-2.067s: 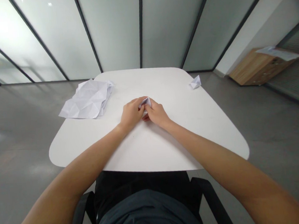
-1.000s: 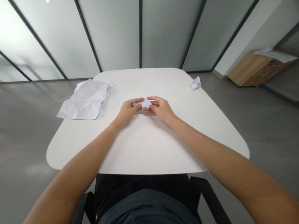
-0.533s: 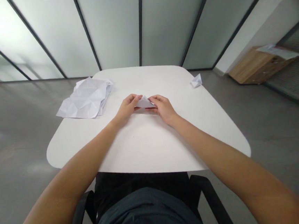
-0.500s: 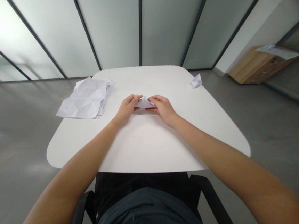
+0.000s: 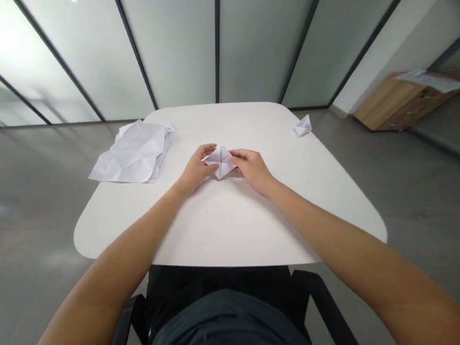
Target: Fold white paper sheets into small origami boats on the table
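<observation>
Paper (image 5: 221,162) is sitting between left hand (image 5: 193,171) and right hand (image 5: 253,170); on the table (image 5: 222,227), sheets (image 5: 135,153) are lying left, a piece (image 5: 303,126) is lying far right

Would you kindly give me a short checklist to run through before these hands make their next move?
1. Left hand on the folded paper: ok, at its left side.
2. Right hand on the folded paper: ok, at its right side.
3. Inner folds lined up: cannot tell, too small to see.
4. Creased sheets apart from both hands: ok.
5. Creased sheets fully on the table: not ok, they overhang its left edge.
6. Small folded piece apart from both hands: ok, near the right edge.
</observation>
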Demonstrator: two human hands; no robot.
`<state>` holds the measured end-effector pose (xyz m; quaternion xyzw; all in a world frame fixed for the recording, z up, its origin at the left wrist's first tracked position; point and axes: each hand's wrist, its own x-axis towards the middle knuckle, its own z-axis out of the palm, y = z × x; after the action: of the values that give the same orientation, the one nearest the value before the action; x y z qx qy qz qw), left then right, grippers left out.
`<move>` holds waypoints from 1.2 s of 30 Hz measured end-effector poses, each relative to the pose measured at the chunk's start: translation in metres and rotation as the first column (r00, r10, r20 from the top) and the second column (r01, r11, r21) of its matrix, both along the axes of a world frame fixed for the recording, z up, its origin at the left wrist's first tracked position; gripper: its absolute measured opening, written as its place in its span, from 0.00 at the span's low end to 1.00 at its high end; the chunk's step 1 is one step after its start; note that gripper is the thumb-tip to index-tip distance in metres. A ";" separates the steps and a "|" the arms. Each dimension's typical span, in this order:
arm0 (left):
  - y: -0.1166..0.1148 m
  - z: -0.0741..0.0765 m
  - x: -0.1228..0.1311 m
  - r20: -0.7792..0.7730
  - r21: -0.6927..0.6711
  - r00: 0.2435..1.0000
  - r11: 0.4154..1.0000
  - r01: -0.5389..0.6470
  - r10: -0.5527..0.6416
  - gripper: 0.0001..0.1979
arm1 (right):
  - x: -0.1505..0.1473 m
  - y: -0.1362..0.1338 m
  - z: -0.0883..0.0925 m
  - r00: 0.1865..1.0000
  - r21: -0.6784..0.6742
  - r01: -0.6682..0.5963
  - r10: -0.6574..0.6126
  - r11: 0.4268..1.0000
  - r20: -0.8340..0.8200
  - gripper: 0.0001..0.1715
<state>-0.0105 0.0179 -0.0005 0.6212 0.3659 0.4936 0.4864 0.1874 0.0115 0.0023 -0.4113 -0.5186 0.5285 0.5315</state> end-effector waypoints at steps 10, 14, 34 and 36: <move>0.002 0.004 -0.002 -0.364 0.293 0.916 0.954 -0.059 0.168 0.22 | 0.005 0.005 -0.004 0.977 0.166 0.104 -0.132 0.981 0.170 0.20; 0.003 0.009 -0.005 -0.465 0.491 0.816 0.867 -0.086 0.344 0.08 | 0.004 0.005 -0.004 0.972 0.205 0.085 -0.126 0.975 0.197 0.22; 0.003 0.002 0.003 -0.035 0.091 0.996 0.993 -0.080 0.083 0.29 | 0.002 0.003 -0.001 0.998 0.104 0.031 -0.037 0.994 0.056 0.16; -0.002 0.005 0.005 0.041 0.045 0.999 0.999 -0.026 0.024 0.31 | 0.002 0.003 0.002 0.996 0.026 0.085 -0.085 0.996 0.002 0.15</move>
<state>-0.0051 0.0163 0.0050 0.6174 0.3521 0.5204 0.4732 0.1891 0.0146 0.0043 -0.4269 -0.5081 0.4980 0.5582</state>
